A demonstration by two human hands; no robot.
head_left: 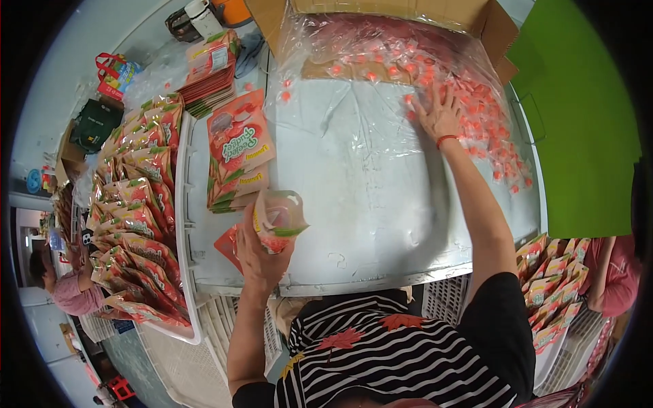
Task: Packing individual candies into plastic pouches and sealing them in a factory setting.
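Observation:
My left hand (262, 255) grips an opened snack pouch (281, 216) over the near left of the white table; its mouth faces up and its clear inside shows. On the far right, my right hand (441, 112) lies with fingers spread at the edge of a heap of small wrapped pinkish-red candies (484, 112). Whether any candy is under its fingers I cannot tell. To the left of centre lies a stack of flat printed pouches (238, 139). Part of another red pouch (229, 248) shows behind my left hand.
A cardboard box (394, 8) with a clear plastic liner stands at the table's far edge, candies spilling from it. A crate of filled pouches (146, 204) stands at left. More pouches stand upright at lower right (551, 285). A green panel (578, 122) borders the right side. Other people work at both sides.

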